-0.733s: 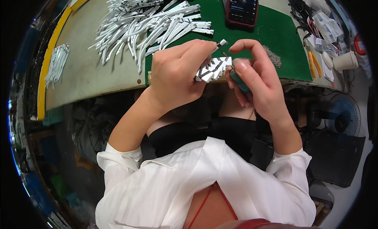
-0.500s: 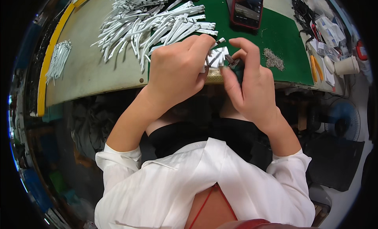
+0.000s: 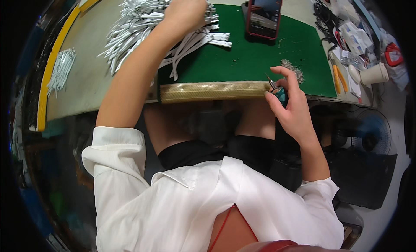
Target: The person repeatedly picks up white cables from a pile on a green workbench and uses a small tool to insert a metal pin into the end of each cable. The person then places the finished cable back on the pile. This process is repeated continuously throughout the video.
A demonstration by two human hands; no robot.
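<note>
My left hand (image 3: 187, 13) reaches far forward over a heap of white flat cable-like strips (image 3: 134, 35). Its back faces up and its fingers are hidden, so what they hold cannot be made out. Near the front edge of the green mat (image 3: 242, 48), my right hand (image 3: 291, 102) is closed around a small tool (image 3: 279, 93) with a teal grip and a thin metal tip pointing up and away. Only part of that tool shows between the fingers. Just beyond it lies a pile of tiny metal pieces (image 3: 293, 70).
A phone (image 3: 264, 18) in a red case stands at the back of the mat. To the right are orange-handled pliers (image 3: 340, 78), a white cup (image 3: 373, 74) and black cables (image 3: 326, 20). A smaller white bundle (image 3: 63, 70) lies left. A gold strip (image 3: 212, 91) runs along the front edge.
My left hand has moved forward and left from the front edge to the heap; the white strips it held there are gone from view. My right hand has drawn slightly right and down with the tool.
</note>
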